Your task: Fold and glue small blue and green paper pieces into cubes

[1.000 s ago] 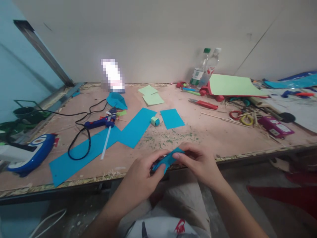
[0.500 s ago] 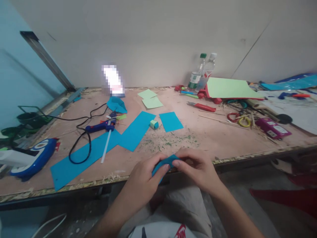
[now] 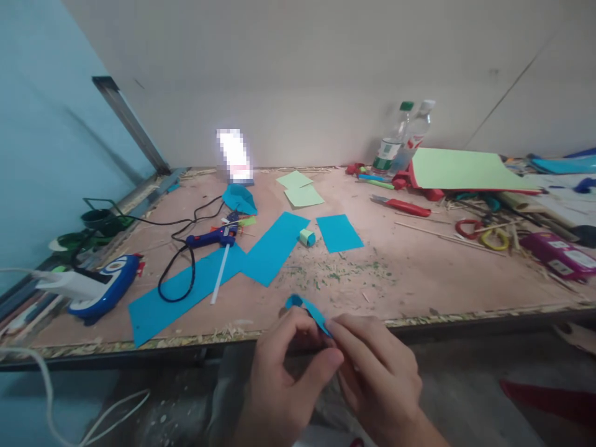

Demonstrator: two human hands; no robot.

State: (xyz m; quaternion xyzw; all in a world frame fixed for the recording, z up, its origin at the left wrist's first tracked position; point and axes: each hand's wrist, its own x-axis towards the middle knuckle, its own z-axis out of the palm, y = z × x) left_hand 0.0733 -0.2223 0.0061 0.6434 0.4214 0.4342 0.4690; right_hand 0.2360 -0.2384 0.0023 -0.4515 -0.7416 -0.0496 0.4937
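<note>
A strip of blue paper [image 3: 313,312], bent into a curve, is between my two hands at the table's front edge. My left hand [image 3: 291,372] is closed on its near side, thumb out toward the right. Fingers of my right hand [image 3: 379,366] press the strip's right end; its thumb is hidden. Beyond the hands stands a small green-and-blue paper roll [image 3: 307,237]. It sits between a long blue paper piece [image 3: 276,248] and a smaller blue rectangle [image 3: 339,233]. Two pale green paper squares [image 3: 303,196] lie farther back.
A glue gun [image 3: 214,236] with a looped black cord rests on another blue strip [image 3: 186,297]. At left is a blue power strip [image 3: 105,292]. A red utility knife [image 3: 405,206], bottles [image 3: 388,149], scissors [image 3: 493,237] and a purple box [image 3: 559,256] are at right.
My hands have turned the blue strip, so its curved end now points away toward the back left. The left thumb has come off the strip's top. The camera view has shifted left.
</note>
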